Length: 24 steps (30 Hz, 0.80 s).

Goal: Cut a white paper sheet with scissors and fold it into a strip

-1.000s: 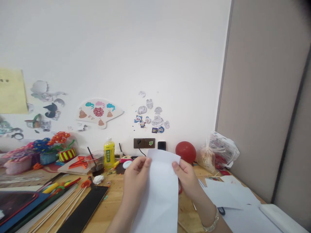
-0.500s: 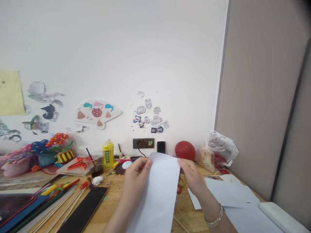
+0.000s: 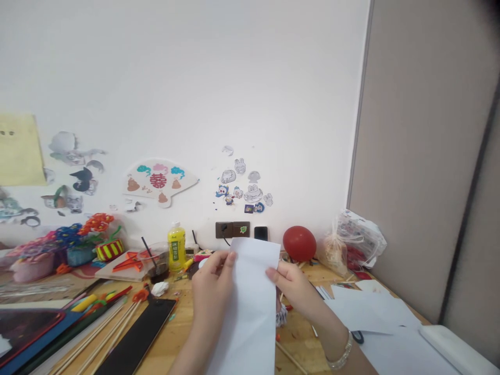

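A long strip of white paper stands tilted in front of me, its top edge raised and its lower end running out of the picture. My left hand pinches its left edge near the top, thumb on the near face. On the opposite side my right hand grips the right edge a little lower, with the thumb across the front and the other fingers partly hidden behind. A small striped thing, partly covered by the paper, shows below my right hand.
White sheets lie at the right beside a white case. A red balloon sits by the wall. Left are a black flat board, wooden sticks, a cup of dark drink and a yellow bottle.
My right hand has slid down the paper's right edge and inward. The paper's top has shifted left, along with my left hand. The striped thing has come into sight behind the paper.
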Tool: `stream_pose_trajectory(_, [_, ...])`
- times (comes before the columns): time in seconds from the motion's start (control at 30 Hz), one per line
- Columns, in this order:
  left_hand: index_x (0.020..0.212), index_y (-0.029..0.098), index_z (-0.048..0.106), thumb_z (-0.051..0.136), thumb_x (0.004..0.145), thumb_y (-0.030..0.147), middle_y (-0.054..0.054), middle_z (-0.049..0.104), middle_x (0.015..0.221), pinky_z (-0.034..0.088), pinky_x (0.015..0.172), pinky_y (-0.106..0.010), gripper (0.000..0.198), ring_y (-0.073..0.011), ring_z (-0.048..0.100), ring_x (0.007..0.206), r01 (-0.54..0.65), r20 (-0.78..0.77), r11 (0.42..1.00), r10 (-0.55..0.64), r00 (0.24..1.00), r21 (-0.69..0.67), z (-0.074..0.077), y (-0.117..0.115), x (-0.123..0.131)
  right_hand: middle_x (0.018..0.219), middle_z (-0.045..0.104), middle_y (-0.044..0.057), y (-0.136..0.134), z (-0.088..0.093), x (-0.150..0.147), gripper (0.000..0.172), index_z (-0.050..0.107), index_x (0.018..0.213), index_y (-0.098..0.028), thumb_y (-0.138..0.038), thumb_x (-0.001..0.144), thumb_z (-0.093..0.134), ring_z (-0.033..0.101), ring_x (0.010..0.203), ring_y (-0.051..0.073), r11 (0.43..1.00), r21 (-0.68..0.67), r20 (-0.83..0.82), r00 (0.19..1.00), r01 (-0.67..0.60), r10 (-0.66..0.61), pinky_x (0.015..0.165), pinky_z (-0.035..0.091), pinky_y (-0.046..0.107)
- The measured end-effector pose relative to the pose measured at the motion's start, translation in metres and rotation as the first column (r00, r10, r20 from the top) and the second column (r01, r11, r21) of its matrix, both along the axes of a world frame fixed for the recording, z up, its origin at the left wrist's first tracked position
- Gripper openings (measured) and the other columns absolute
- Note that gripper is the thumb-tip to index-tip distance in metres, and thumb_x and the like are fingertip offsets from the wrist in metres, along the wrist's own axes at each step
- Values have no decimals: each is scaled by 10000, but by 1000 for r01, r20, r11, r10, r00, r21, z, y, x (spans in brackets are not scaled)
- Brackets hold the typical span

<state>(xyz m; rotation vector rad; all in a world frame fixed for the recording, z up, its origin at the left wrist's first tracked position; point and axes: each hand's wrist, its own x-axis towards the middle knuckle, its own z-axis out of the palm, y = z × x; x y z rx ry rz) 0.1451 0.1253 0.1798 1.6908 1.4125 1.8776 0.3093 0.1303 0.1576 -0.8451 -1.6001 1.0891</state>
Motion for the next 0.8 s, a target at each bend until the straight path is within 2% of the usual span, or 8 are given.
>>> stream_pose_trajectory(0.07, [686,185,618,522,751,397,0,646,614,419,540,-225,242,-160,572,577,-26,-9,999,27,1000,17,1,-1,-1,543,562,-39,-1,1,-1,365,534,793,-157,-519,747,552,500,381,85,995,-25,-8,996,-94,94,362,378,195])
stream_pose_trajectory(0.13, [683,183,612,519,753,388,5,638,603,415,529,-219,235,-153,565,562,-48,-9,998,48,999,28,3,-1,-2,536,556,-48,-2,2,-2,371,543,832,-156,-513,734,569,475,358,70,991,-35,17,992,-128,129,340,331,174])
stream_pose_trajectory(0.27, [676,188,605,524,751,382,11,632,601,412,526,-212,223,-145,558,553,-61,2,997,61,998,49,4,-2,-5,478,473,-83,-3,3,-6,361,538,762,-156,-514,733,566,348,293,31,1000,-17,21,1000,-8,9,305,212,161])
stream_pose_trajectory(0.43, [692,190,595,519,754,387,7,621,620,420,560,-222,220,-151,563,579,-118,40,991,115,993,67,5,-3,-6,460,464,-85,-2,-1,-10,324,553,796,-163,-481,740,574,366,320,45,996,-50,43,996,-70,72,323,223,161])
stream_pose_trajectory(0.57, [703,187,596,505,761,388,-2,619,635,418,573,-229,229,-158,564,597,-135,71,990,133,989,36,6,-4,-6,479,464,-80,-1,-3,-12,291,551,774,-160,-449,747,576,349,332,42,999,-38,25,999,-23,24,324,213,161])
stream_pose_trajectory(0.7, [724,190,602,526,746,404,-1,624,646,413,585,-235,227,-160,564,607,-183,90,983,180,979,22,4,-4,-9,466,413,-91,2,-8,-12,213,530,748,-182,-390,795,529,382,347,57,998,-23,115,991,-59,62,343,237,167])
stream_pose_trajectory(0.8, [729,198,605,537,741,414,4,629,647,409,586,-234,227,-158,565,608,-185,96,983,183,978,14,3,-1,-11,505,421,-79,5,-15,-13,181,513,699,-186,-332,805,520,398,406,62,999,49,129,992,-1,-6,374,258,168])
